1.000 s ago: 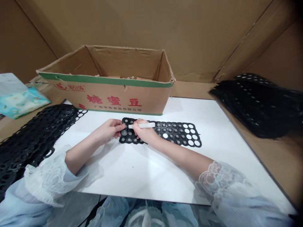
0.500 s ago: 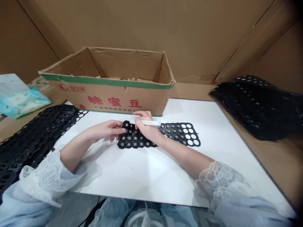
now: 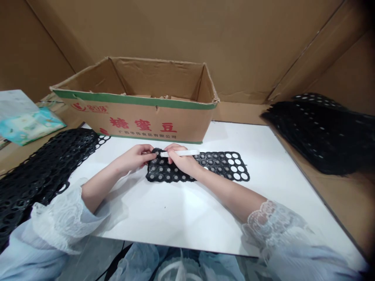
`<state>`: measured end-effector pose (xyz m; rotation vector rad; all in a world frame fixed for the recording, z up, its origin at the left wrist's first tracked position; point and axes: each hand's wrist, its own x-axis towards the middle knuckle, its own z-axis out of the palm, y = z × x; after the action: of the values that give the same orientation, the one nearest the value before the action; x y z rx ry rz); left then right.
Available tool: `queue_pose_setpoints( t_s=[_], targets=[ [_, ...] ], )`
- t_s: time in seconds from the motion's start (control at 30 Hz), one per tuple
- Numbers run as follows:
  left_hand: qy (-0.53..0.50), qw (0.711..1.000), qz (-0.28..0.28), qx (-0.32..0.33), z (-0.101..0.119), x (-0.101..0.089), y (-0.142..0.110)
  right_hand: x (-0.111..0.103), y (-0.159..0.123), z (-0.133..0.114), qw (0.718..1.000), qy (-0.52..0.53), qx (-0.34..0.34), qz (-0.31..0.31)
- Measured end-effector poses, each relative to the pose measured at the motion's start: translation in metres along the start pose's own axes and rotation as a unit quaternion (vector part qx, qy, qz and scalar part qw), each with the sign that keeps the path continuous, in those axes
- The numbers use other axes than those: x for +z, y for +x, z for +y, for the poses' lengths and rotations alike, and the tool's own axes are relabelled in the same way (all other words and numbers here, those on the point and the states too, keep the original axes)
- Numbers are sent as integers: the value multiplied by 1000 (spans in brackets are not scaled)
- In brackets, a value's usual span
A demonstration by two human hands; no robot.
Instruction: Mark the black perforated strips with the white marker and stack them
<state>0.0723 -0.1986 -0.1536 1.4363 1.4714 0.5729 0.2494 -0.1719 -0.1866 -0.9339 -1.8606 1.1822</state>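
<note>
A black rubbery sheet [image 3: 216, 163] with rows of round cells lies flat on the white board. Many of its cells have grey centres, while several at the right end show white. My left hand [image 3: 137, 159] pinches the sheet's upper left corner, thumb on top. In my right hand [image 3: 182, 159] is a white pen-like tool [image 3: 189, 152], gripped like a pen and lying nearly level. Its tip points left at a cell near that corner; whether it touches is too small to tell. My right hand and wrist hide the sheet's middle.
An open cardboard box [image 3: 137, 102] stands behind the sheet. Black holed sheets [image 3: 38, 171] pile up on the left, and a stack of black sheets [image 3: 319, 132] sits at the right. A tissue pack [image 3: 32, 123] lies far left. Cardboard walls enclose the white board [image 3: 181, 218].
My left hand has slid up along the sheet's left edge to its upper corner. The pen-like tool stays in my right hand, its tip shifted slightly. The view has moved a little.
</note>
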Motion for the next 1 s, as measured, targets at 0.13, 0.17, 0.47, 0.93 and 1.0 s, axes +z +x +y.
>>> queue_pose_setpoints(
  t_s=[0.13,0.17,0.47,0.93,1.0],
  targets=[
    [-28,999,7,-14,-4,-1,2,0,0,-1,1000,4,19,1],
    [-28,999,11,-17,-4,0,2,0,0,-1,1000,6,21,-1],
    [-41,999,-1,-7,-7,4,5,3,0,0,1000,-14,6,-4],
    [-59,997,45,-1,-8,13,-1,20,6,15,972,-233,-35,23],
    [-64,998,16,3,-8,10,0,19,6,16,974,-223,-44,19]
  ],
)
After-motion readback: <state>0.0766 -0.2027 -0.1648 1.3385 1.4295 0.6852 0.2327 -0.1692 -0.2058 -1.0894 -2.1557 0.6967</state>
